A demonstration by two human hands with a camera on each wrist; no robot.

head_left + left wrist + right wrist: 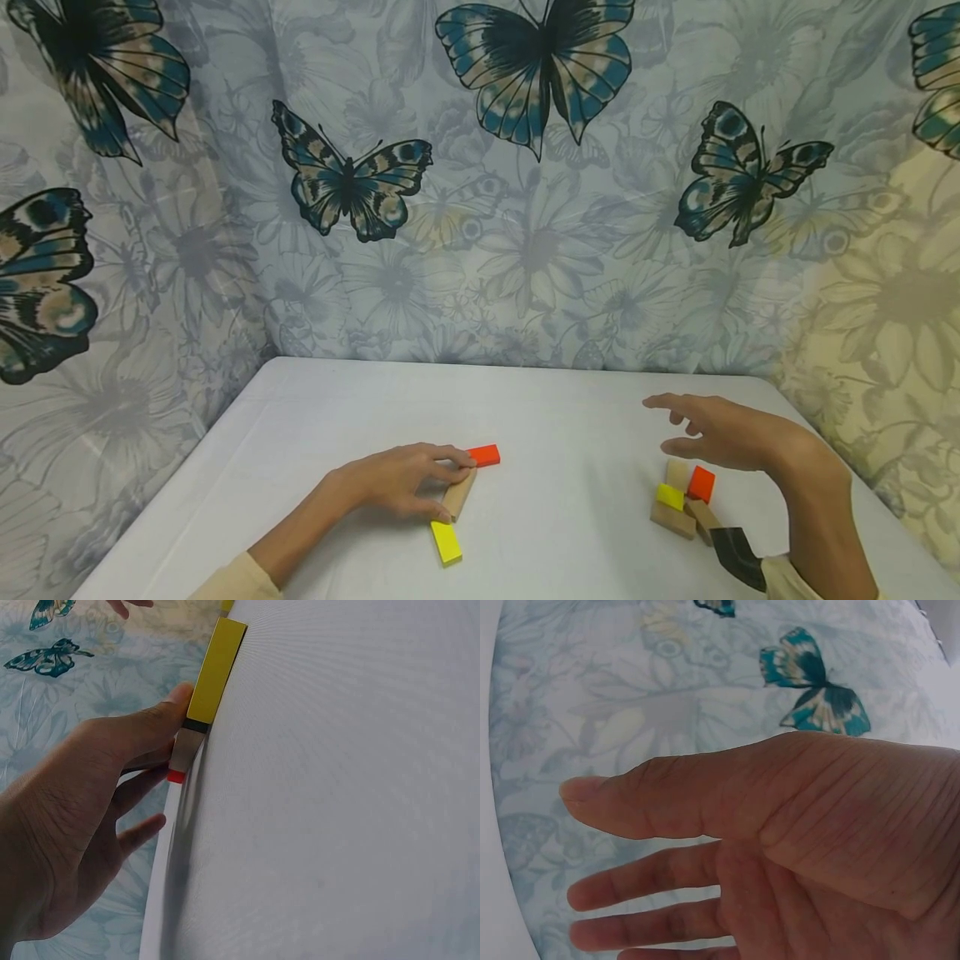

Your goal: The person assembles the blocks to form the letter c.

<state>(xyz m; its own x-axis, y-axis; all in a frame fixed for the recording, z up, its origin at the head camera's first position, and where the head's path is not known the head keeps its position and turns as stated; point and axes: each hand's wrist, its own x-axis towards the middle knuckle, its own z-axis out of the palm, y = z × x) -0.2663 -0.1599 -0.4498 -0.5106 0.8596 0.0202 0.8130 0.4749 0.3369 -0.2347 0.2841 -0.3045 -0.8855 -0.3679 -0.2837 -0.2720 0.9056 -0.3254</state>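
On the left half of the table, three blocks form a zigzag line: a red block [485,455], a wooden block [459,497] and a yellow block [447,544]. My left hand [401,479] holds the wooden block, thumb at its near end by the yellow block and fingers at its far end by the red one. In the left wrist view, the thumb lies beside the yellow block [216,675]. My right hand [723,433] hovers above the table with fingers extended and nothing in it. The right wrist view shows its thumb and fingers spread apart.
Below the right hand sits a small cluster: a red block [701,483], a yellow block [670,497] and several wooden blocks [672,520]. A dark strap [737,557] shows at the right wrist. Butterfly-patterned fabric [540,275] surrounds the white table [555,417].
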